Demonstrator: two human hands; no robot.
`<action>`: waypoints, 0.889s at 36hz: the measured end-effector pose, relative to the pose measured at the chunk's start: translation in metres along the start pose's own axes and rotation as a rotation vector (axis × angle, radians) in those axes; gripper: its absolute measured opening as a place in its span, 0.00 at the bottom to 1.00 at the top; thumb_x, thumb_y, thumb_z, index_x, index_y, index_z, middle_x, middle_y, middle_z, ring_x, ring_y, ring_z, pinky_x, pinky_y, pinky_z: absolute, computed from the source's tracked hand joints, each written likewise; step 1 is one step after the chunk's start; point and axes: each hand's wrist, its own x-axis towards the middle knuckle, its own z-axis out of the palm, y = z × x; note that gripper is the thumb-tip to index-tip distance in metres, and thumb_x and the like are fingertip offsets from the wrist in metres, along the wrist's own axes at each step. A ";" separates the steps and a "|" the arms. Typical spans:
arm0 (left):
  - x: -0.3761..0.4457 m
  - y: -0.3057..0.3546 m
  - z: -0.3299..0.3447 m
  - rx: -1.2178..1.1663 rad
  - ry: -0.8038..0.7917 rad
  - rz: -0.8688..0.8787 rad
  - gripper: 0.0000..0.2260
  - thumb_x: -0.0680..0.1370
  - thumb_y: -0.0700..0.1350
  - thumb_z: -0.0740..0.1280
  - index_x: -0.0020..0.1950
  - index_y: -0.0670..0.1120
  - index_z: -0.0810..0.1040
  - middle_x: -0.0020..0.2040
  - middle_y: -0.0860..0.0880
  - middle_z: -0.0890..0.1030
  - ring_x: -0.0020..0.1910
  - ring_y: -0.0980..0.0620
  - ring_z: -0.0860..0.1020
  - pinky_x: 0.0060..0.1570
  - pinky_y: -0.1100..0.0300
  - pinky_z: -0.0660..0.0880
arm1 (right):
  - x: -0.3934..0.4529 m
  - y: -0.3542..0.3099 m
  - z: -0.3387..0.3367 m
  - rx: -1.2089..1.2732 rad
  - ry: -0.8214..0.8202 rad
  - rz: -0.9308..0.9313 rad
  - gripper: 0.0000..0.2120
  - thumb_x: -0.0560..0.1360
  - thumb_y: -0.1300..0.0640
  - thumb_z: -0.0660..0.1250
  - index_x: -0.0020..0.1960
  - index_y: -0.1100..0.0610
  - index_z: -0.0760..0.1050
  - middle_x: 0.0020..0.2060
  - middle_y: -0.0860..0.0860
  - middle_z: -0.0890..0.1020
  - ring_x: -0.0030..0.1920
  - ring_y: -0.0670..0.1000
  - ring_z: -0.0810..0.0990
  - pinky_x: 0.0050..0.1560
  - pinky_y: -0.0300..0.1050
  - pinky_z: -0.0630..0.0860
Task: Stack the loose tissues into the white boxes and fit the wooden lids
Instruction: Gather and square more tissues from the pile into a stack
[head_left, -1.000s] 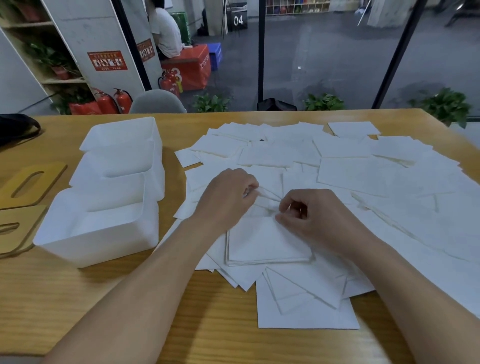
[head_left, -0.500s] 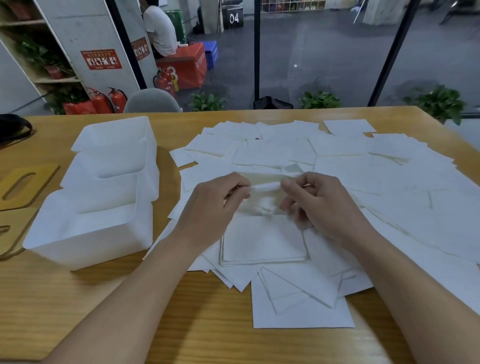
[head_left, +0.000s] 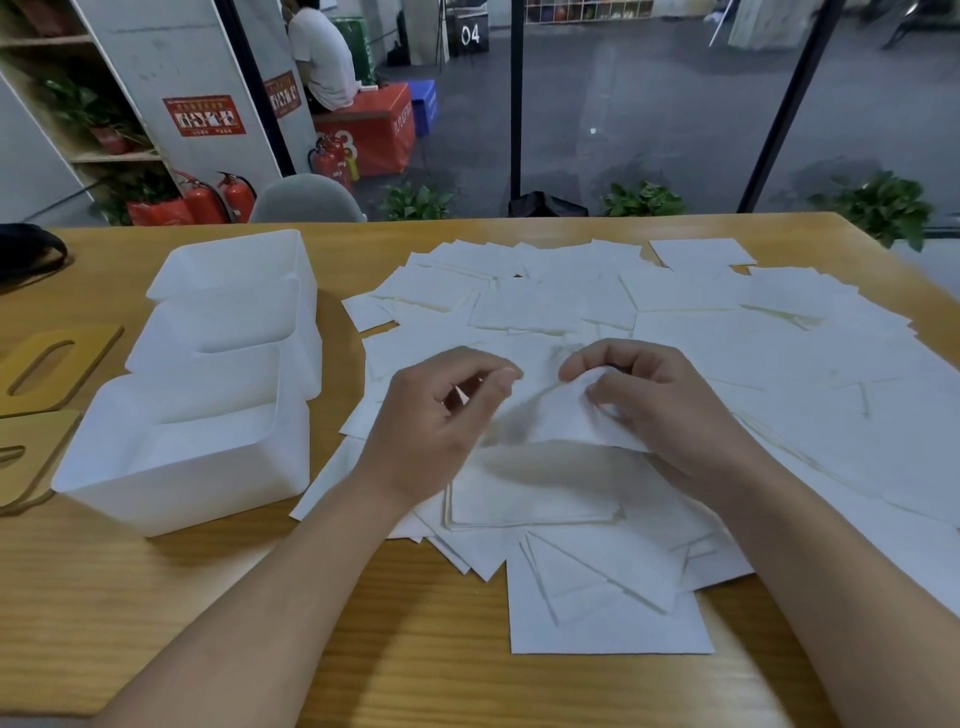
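Tissue (head_left: 566, 421) hangs from your right hand (head_left: 670, 410): thumb and curled fingers pinch its upper edge, and the sheet droops down and toward your left hand, lifted clear of the pile. Your left hand (head_left: 441, 421) sits just beside that pinch, fingers curled with thumb and forefinger close together; whether they have hold of a corner of the same sheet you cannot tell from this angle, since the fingertips are blurred.

Directly below the pinched sheet lies a squared-up stack of tissues (head_left: 530, 499), edges roughly aligned. Around and beyond both hands the loose tissues (head_left: 779, 353) spread over the wooden table (head_left: 156, 597), overlapping each other, some folded into triangles nearer to you.

Well to the left of your left hand stand the white boxes (head_left: 208, 395), three in a row touching one another, open-topped. Farther left again, at the table's edge, lie two wooden lids (head_left: 47, 369) with slots, flat on the surface.
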 end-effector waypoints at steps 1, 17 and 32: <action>0.000 -0.002 0.000 -0.007 0.004 -0.038 0.09 0.88 0.50 0.68 0.57 0.51 0.88 0.49 0.56 0.88 0.43 0.51 0.85 0.39 0.64 0.77 | -0.001 -0.002 -0.001 0.049 -0.050 0.006 0.11 0.75 0.63 0.65 0.51 0.59 0.85 0.40 0.55 0.83 0.38 0.55 0.77 0.38 0.44 0.71; 0.004 0.008 -0.004 -0.293 -0.199 -0.164 0.10 0.84 0.52 0.74 0.65 0.54 0.87 0.59 0.48 0.88 0.56 0.41 0.87 0.57 0.31 0.82 | -0.006 -0.005 -0.002 -0.013 -0.239 -0.147 0.13 0.82 0.54 0.76 0.64 0.56 0.84 0.56 0.57 0.88 0.54 0.61 0.88 0.52 0.51 0.84; 0.006 -0.005 -0.034 -0.037 -0.348 -0.289 0.12 0.83 0.51 0.75 0.65 0.63 0.83 0.29 0.50 0.67 0.28 0.51 0.63 0.33 0.73 0.68 | 0.002 0.004 -0.017 -0.456 -0.127 0.049 0.07 0.79 0.54 0.77 0.53 0.43 0.83 0.28 0.48 0.79 0.27 0.50 0.75 0.31 0.41 0.70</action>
